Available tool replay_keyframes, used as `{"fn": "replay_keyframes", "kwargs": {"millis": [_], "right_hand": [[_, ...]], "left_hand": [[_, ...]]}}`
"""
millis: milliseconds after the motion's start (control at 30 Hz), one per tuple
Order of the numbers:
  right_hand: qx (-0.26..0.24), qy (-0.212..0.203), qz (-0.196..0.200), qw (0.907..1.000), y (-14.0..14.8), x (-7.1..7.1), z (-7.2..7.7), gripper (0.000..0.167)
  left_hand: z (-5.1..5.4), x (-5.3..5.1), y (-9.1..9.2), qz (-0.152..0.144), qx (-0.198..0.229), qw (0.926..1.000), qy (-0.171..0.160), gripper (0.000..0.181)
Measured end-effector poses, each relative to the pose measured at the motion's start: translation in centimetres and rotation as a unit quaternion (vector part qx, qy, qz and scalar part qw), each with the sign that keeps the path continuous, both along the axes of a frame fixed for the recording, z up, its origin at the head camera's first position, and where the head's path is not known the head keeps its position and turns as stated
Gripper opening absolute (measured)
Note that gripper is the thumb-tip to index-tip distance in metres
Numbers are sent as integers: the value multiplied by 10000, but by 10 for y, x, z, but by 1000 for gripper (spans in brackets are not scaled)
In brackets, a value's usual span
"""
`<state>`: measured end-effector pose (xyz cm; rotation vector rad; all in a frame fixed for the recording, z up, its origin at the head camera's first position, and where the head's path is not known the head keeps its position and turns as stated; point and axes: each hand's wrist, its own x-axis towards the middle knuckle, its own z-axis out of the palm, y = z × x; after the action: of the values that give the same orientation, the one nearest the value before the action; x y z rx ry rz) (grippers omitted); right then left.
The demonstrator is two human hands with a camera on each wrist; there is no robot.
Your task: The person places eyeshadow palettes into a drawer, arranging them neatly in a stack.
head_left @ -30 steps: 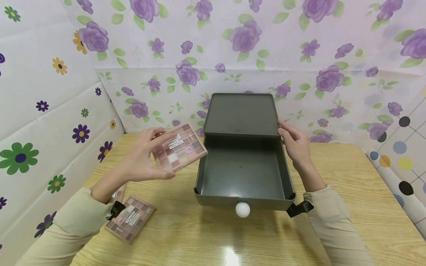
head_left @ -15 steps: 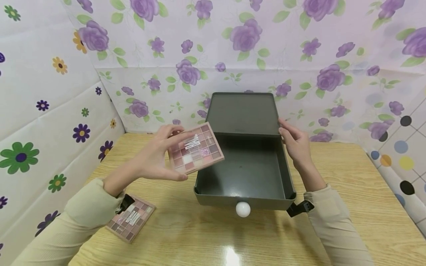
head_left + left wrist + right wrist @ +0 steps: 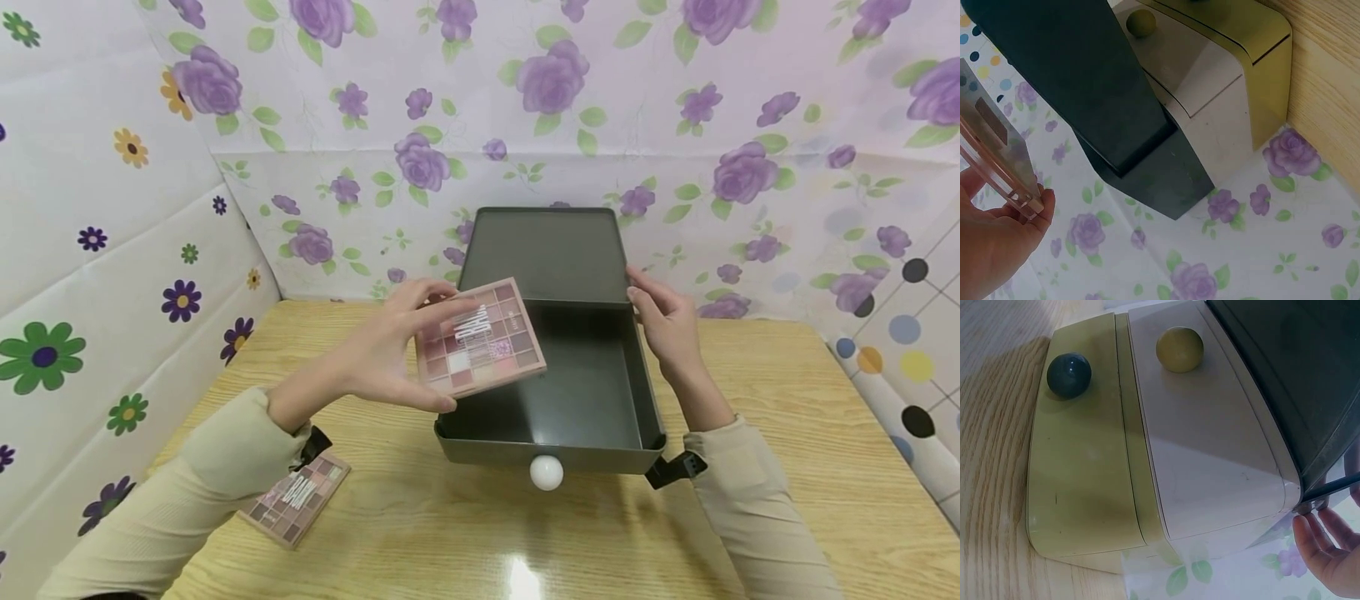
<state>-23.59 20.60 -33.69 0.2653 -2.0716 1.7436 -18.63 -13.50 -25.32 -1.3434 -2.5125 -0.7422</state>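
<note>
My left hand (image 3: 386, 354) grips a pink eyeshadow palette (image 3: 480, 333) by its left edge, thumb below and fingers above. The palette is tilted over the left part of an open dark grey drawer (image 3: 480, 452) with a white knob. In the left wrist view the palette (image 3: 999, 153) shows edge-on, apart from the drawer. My right hand (image 3: 667, 329) holds the right edge of the drawer cabinet (image 3: 546, 254) at its top front corner. The right wrist view has these fingers (image 3: 1310, 547) at the dark edge, partly cut off by the frame.
A second eyeshadow palette (image 3: 300, 496) lies on the wooden table (image 3: 420, 533), partly under my left sleeve. Below the dark drawer sit a white drawer (image 3: 1210, 437) with a yellow knob and a yellow drawer (image 3: 1085, 475) with a dark knob. A flowered cloth (image 3: 420, 192) hangs behind.
My left hand has carried the palette to the right, from the drawer's left side to over its inside. The right hand stays at the cabinet edge.
</note>
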Motion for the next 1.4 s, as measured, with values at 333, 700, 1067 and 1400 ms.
{"fn": "replay_keyframes", "kwargs": {"millis": [333, 700, 1067, 1400], "right_hand": [[-3, -11, -16, 10000, 0, 0, 0, 36], [-47, 3, -85, 10000, -2, 0, 1, 36], [-93, 2, -134, 9999, -1, 0, -1, 36], [-48, -10, -130, 9999, -2, 0, -1, 36]], "left_hand": [[-3, -3, 21, -396, -10, 9992, -95, 90], [-8, -6, 44, -724, -51, 9974, -24, 88], [-17, -12, 66, -765, -402, 9954, -417, 87], [-25, -18, 83, -787, -1000, 9912, -368, 90]]}}
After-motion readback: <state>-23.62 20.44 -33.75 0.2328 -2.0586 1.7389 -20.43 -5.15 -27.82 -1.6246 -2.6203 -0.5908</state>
